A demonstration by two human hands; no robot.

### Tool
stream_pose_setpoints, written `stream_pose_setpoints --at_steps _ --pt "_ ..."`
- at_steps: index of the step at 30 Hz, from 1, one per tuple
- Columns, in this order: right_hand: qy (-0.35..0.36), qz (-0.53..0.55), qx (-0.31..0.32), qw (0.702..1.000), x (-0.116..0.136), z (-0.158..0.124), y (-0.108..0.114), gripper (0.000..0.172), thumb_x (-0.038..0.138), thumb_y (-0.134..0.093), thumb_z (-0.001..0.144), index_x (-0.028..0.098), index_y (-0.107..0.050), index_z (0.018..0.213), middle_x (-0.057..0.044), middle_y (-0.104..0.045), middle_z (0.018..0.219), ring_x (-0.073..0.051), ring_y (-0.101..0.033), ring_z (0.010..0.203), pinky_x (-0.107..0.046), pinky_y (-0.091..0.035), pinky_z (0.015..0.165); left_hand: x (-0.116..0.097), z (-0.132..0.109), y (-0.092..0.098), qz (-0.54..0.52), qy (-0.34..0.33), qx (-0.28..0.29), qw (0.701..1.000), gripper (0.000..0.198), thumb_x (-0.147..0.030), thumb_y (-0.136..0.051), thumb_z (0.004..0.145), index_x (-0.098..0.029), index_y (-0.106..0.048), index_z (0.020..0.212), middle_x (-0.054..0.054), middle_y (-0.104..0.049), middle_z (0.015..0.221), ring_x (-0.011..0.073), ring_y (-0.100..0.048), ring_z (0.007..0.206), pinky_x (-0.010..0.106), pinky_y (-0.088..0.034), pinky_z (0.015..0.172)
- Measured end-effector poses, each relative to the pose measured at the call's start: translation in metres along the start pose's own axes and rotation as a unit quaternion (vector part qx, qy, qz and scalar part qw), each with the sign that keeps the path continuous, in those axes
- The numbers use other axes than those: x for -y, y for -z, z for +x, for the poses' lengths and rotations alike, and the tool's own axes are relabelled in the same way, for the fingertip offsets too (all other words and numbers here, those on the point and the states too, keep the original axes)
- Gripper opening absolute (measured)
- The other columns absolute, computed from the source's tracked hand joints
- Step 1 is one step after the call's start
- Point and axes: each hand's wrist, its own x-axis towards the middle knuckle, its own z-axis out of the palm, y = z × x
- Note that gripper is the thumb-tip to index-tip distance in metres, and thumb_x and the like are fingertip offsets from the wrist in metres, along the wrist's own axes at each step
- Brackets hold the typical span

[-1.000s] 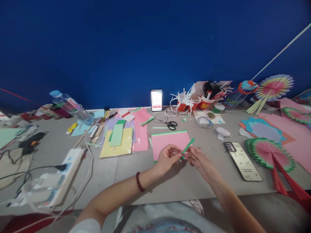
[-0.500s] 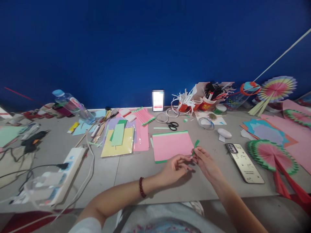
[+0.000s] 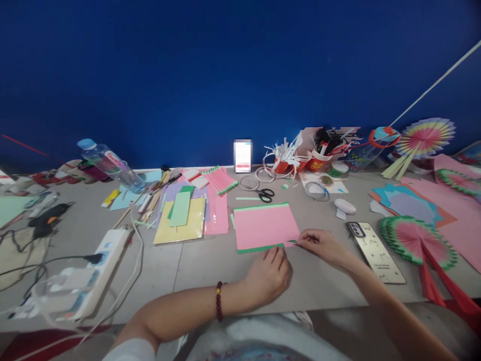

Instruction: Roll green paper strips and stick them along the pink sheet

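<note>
A pink paper sheet (image 3: 266, 224) lies flat, with a light green band along its far edge and a dark green one along its near edge. My left hand (image 3: 268, 276) is at the near edge, knuckles up, with its fingers bent and close together. Its fingertips press on the green border right of the middle; the thumb is hidden. At the sheet's near right corner my right hand (image 3: 321, 245) pinches a small green paper strip (image 3: 291, 242). The strip lies low over the corner, its right end covered by the fingertips.
Black-handled scissors (image 3: 266, 195) lie behind the sheet. A phone (image 3: 376, 253) and a pink-and-green folded paper fan (image 3: 417, 240) are at right. Leftward are a yellow paper pack (image 3: 191, 228), a power strip (image 3: 103, 271) with cables, and a leaning bottle (image 3: 112, 165).
My left hand has come down onto the sheet's near edge, its fingers now bent together. The green strip, upright in my right fingers before, is now lowered flat at the near right corner.
</note>
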Motion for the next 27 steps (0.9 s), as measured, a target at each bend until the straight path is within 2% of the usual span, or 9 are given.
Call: stream_pose_setpoints --at_steps 4,7,10,16,21,27 --pt "0.016 -0.048 0.058 0.997 0.01 0.007 0.0 0.031 0.05 -0.061 0.076 0.019 -0.067 0.073 0.0 -0.059 0.063 -0.014 -0.048 0.06 -0.025 -0.033 0.055 0.001 0.001 0.003 0.029 0.003 0.017 0.999 0.037 -0.027 -0.05 0.086 -0.003 -0.057 0.113 0.02 -0.061 0.116 0.03 -0.057 0.104 0.039 -0.045 0.085" --pt "0.02 -0.057 0.079 0.995 0.019 0.01 -0.004 0.03 0.047 -0.061 0.076 0.018 -0.064 0.068 0.002 -0.053 0.057 -0.013 -0.042 0.055 -0.024 -0.03 0.052 0.003 0.0 0.006 0.04 -0.01 0.028 0.999 0.035 -0.024 -0.049 0.086 -0.002 -0.057 0.113 0.021 -0.062 0.112 0.0292 -0.058 0.101 0.04 -0.045 0.086" --pt "0.02 -0.055 0.072 0.996 0.022 0.012 -0.011 0.03 0.046 -0.063 0.074 0.018 -0.061 0.064 0.002 -0.05 0.056 -0.012 -0.04 0.054 -0.024 -0.029 0.051 0.007 -0.005 0.006 0.041 -0.012 0.03 0.999 0.034 -0.022 -0.048 0.086 -0.003 -0.057 0.112 0.02 -0.062 0.11 0.0281 -0.059 0.099 0.04 -0.044 0.086" --pt "0.009 -0.035 0.053 0.998 0.016 0.009 -0.028 0.032 0.047 -0.062 0.075 0.017 -0.061 0.065 0.002 -0.054 0.058 -0.012 -0.043 0.056 -0.024 -0.032 0.052 0.017 -0.015 0.007 0.003 -0.008 0.01 1.0 0.038 -0.025 -0.049 0.086 -0.005 -0.053 0.118 0.018 -0.06 0.118 0.0277 -0.056 0.109 0.04 -0.041 0.095" --pt "0.001 -0.07 0.024 0.997 0.015 0.009 -0.033 0.03 0.046 -0.059 0.076 0.018 -0.06 0.064 0.002 -0.053 0.058 -0.012 -0.044 0.056 -0.024 -0.031 0.053 0.019 -0.014 0.011 -0.022 0.0 0.02 1.0 0.035 -0.026 -0.047 0.088 -0.008 -0.053 0.118 0.017 -0.061 0.115 0.0268 -0.056 0.107 0.039 -0.044 0.09" --pt "0.001 -0.095 0.031 0.995 0.013 0.015 -0.03 0.029 0.045 -0.06 0.074 0.018 -0.06 0.064 0.001 -0.055 0.058 -0.013 -0.045 0.055 -0.024 -0.031 0.051 0.019 -0.014 0.013 -0.039 0.004 0.023 0.999 0.032 -0.025 -0.047 0.088 -0.01 -0.052 0.115 0.016 -0.06 0.111 0.0262 -0.055 0.104 0.038 -0.046 0.087"
